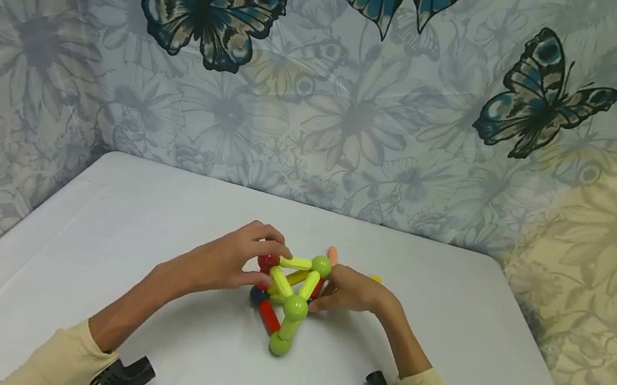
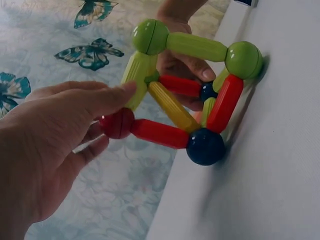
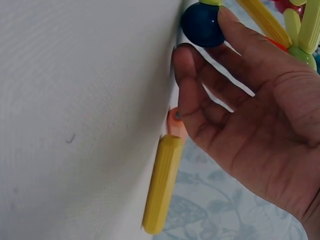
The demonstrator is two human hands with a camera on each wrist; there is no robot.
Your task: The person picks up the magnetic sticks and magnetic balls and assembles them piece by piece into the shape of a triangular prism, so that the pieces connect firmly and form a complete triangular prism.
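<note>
A ball-and-rod building-toy frame (image 1: 295,308) stands on the table between both hands, with light green, red and dark blue balls joined by yellow-green, yellow and red rods. My left hand (image 1: 235,257) grips its upper left corner, thumb over a yellow-green rod (image 2: 139,75) and fingers behind the red ball (image 2: 118,123). Low on the opposite side, my right hand (image 1: 356,290) pinches a dark blue ball (image 3: 202,25) between thumb and curled fingers. Another dark blue ball (image 2: 205,146) sits at the base below the red one. Part of the far side is hidden by rods and the right hand.
Behind the right hand, a loose yellow rod (image 3: 162,185) and an orange rod (image 3: 176,125) lie on the white table (image 1: 180,356). Butterfly-printed cloth (image 1: 356,132) hangs beyond the table's back edge. Black wrist mounts (image 1: 127,375) stick out from both sleeves.
</note>
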